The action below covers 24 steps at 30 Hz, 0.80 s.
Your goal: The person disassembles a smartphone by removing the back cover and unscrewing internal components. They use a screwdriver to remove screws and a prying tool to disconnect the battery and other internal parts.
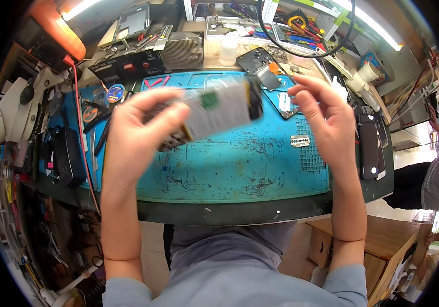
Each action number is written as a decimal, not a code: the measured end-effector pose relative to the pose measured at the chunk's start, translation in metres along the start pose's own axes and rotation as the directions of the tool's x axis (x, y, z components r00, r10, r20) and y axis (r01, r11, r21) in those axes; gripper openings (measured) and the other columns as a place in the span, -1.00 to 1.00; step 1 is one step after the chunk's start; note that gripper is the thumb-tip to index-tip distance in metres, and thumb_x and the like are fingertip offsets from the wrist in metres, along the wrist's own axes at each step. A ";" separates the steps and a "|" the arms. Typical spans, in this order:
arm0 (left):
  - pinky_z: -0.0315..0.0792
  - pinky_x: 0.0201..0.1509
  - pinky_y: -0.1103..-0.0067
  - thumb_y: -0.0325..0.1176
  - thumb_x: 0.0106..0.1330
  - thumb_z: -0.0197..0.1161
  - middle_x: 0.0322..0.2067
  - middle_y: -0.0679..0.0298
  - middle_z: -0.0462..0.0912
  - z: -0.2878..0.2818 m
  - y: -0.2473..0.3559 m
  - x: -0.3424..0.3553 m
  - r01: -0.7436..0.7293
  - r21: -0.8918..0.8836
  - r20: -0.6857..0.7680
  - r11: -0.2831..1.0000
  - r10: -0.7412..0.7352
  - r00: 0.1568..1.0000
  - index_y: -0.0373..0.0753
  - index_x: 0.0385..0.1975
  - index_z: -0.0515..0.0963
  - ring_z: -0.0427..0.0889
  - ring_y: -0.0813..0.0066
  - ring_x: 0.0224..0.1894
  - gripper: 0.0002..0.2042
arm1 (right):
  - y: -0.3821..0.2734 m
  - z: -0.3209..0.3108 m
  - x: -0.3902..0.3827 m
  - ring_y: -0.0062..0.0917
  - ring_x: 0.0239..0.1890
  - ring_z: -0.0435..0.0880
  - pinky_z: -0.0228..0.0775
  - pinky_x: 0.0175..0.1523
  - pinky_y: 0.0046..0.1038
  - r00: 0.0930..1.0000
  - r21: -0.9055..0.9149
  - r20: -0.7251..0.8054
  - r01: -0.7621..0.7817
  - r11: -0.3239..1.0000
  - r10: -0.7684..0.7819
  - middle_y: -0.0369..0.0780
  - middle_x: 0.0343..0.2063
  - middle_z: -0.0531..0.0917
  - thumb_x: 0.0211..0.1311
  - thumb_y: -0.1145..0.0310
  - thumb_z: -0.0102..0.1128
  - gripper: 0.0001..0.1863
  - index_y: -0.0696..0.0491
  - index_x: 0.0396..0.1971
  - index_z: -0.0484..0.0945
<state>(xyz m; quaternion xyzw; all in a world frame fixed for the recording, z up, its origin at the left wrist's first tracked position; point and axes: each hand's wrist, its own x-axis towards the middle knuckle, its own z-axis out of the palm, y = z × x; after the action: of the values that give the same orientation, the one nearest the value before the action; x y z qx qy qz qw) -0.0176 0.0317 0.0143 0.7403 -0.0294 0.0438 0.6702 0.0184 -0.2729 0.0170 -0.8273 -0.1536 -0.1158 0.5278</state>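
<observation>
My left grip [140, 120] is closed on one end of a grey device panel [219, 110], thumb on the near face and fingers behind, motion-blurred. I hold the panel tilted above the far half of the blue mat [219, 176]; it shows a green patch and dark ends.

My right grip [329, 117] is partly open, fingers loosely curled with a gap to the thumb, and I see nothing held in it. I have it raised over the mat's right edge.

Under that side, a razor blade [300, 140] lies on the mat's right part, and a black phone frame [282, 104] lies near its far right corner. Pink-handled tools [153, 83] lie by the mat's far left corner. Beyond the mat's far edge stands a white bottle [228, 50]. To the mat's right, a dark phone [368, 146] rests on the dark surface [229, 213], which also shows along the mat's near edge.
</observation>
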 end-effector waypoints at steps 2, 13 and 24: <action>0.60 0.01 0.63 -0.40 0.41 0.42 -0.10 0.19 0.81 -0.010 0.002 0.007 -0.060 -0.217 -0.141 0.974 0.029 0.990 -0.40 0.06 0.69 0.76 0.58 -0.11 -0.70 | 0.001 -0.007 0.001 -0.52 -0.16 0.76 0.60 -0.05 -0.43 1.000 -0.130 0.012 -0.016 0.991 0.018 -0.20 -0.18 0.80 0.43 0.34 0.36 -0.70 0.10 0.08 0.73; 0.57 0.14 0.57 -0.36 0.49 0.32 0.00 0.20 0.75 -0.034 -0.001 0.013 -0.076 -0.549 -0.254 0.832 -0.080 0.964 -0.43 0.16 0.61 0.71 0.55 0.04 -0.65 | 0.003 0.045 -0.038 -0.05 0.50 0.34 0.12 0.60 -0.02 0.754 -0.401 0.612 0.555 0.729 -0.238 0.11 0.41 0.40 0.20 -0.08 0.49 -0.04 0.30 0.39 0.35; 0.58 0.18 0.52 -0.43 0.55 0.25 0.07 0.25 0.70 -0.054 -0.022 0.011 -0.013 -0.646 -0.185 0.763 -0.140 0.973 -0.35 0.19 0.59 0.68 0.51 0.09 -0.71 | -0.026 -0.025 -0.053 -0.36 -0.27 0.81 0.64 -0.16 -0.36 0.876 0.043 0.471 0.099 0.994 -0.107 -0.13 -0.21 0.80 0.38 0.30 0.43 -0.70 0.10 0.03 0.71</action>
<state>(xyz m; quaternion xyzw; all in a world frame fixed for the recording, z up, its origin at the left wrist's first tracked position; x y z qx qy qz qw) -0.0054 0.0880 -0.0013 0.4570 0.0574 0.0905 0.8830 -0.0417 -0.2927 0.0305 -0.8165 -0.3223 0.0629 0.4749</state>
